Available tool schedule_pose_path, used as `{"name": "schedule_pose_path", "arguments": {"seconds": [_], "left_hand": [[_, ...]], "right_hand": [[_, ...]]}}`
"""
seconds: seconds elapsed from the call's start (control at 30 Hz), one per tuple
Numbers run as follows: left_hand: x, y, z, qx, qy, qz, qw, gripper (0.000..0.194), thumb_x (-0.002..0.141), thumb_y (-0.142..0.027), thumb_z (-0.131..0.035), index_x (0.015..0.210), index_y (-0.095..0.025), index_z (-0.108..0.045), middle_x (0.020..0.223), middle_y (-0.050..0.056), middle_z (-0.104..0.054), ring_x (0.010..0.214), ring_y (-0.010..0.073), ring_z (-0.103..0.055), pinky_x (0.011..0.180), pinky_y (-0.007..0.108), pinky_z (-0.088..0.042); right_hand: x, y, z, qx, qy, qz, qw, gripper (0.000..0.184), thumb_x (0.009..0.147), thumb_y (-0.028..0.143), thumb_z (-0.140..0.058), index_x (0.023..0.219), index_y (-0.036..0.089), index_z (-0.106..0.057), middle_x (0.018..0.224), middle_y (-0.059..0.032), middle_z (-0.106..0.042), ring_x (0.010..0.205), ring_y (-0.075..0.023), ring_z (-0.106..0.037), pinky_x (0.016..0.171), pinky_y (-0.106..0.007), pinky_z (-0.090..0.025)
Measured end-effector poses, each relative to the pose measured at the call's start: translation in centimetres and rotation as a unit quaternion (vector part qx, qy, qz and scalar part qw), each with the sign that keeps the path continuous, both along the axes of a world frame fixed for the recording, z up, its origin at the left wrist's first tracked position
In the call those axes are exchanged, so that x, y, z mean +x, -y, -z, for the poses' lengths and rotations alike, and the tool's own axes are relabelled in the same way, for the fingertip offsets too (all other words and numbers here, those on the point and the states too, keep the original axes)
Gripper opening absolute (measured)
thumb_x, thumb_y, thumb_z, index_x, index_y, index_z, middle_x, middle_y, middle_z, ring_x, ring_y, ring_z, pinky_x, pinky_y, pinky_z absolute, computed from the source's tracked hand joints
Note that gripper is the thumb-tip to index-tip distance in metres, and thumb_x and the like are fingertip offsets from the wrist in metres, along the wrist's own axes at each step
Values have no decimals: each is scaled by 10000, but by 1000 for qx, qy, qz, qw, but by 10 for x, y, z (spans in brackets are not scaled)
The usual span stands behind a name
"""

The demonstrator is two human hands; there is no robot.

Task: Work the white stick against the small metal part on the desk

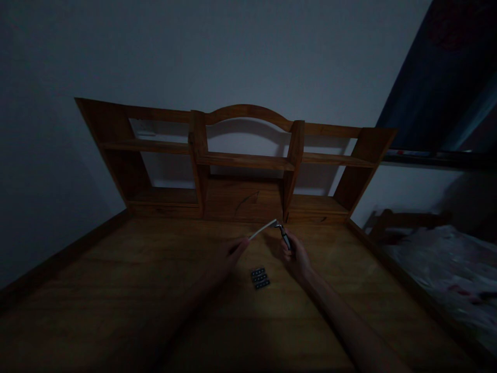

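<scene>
A thin white stick sticks out from the closed fingers of my left hand, slanting up to the right. My right hand is wrapped round the dark and grey handle of a razor-like tool, whose silvery head is angled left. The stick's far end meets or nearly meets that head; I cannot tell if they touch. Below and between my hands, a small dark pack in three rows with pale marks lies on the wooden desk. Dim light hides finer detail.
A wooden shelf unit with several compartments stands along the desk's back, against a pale wall. Raised edges border the desk's sides. To the right are crumpled clear plastic and a dark curtain.
</scene>
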State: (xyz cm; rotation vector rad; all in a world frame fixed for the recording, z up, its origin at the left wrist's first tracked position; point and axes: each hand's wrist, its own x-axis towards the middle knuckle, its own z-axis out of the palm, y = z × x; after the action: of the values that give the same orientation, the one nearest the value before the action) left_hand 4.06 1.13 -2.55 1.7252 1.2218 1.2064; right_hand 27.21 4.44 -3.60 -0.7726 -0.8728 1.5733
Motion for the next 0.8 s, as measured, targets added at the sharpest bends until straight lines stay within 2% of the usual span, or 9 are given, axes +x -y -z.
{"name": "schedule_pose_path", "arguments": {"seconds": [0.13, 0.33, 0.43, 0.6, 0.8], "left_hand": [[-1, -1, -1, -2, -7, 6, 1000, 520, 917, -581, -473, 1039, -152, -742, 932, 53, -742, 864, 226, -653, 759, 301, -514], [-2, 4, -8, -1, 2, 4, 1000, 495, 909, -589, -487, 1062, -196, -745, 1017, 40, -753, 943, 242, -674, 806, 315, -528], [-3, 1, -5, -8, -13, 7, 1000, 493, 910, -587, -480, 1049, -197, -749, 990, 32, -755, 944, 243, -674, 830, 325, -528], [-6, -6, 5, 5, -12, -34, 999, 480, 899, -580, -504, 1027, -188, -750, 957, 46, -752, 919, 240, -670, 827, 337, -529], [-4, -3, 2, -1, -9, 2, 1000, 520, 909, -591, -482, 1040, -162, -743, 1005, 66, -746, 916, 239, -662, 814, 331, -519]], "right_hand": [[0, -1, 1, 4, 17, 14, 1000, 413, 738, 527, -739, 688, 196, -497, 488, 100, -410, 361, -23, -210, 328, -162, -127], [-1, -2, 3, 2, 37, 14, 999, 463, 737, 559, -730, 618, 191, -476, 464, 95, -388, 350, -22, -219, 322, -170, -148], [-1, -4, 3, -1, 42, 25, 999, 452, 720, 558, -745, 630, 191, -495, 465, 95, -402, 348, -22, -224, 318, -170, -147], [-1, -4, 3, -9, 51, 29, 998, 472, 712, 587, -738, 622, 189, -502, 469, 97, -396, 346, -22, -213, 315, -170, -142], [-1, -2, 2, 4, 65, 22, 998, 506, 714, 605, -729, 585, 183, -480, 455, 98, -354, 356, -22, -214, 324, -165, -128]]}}
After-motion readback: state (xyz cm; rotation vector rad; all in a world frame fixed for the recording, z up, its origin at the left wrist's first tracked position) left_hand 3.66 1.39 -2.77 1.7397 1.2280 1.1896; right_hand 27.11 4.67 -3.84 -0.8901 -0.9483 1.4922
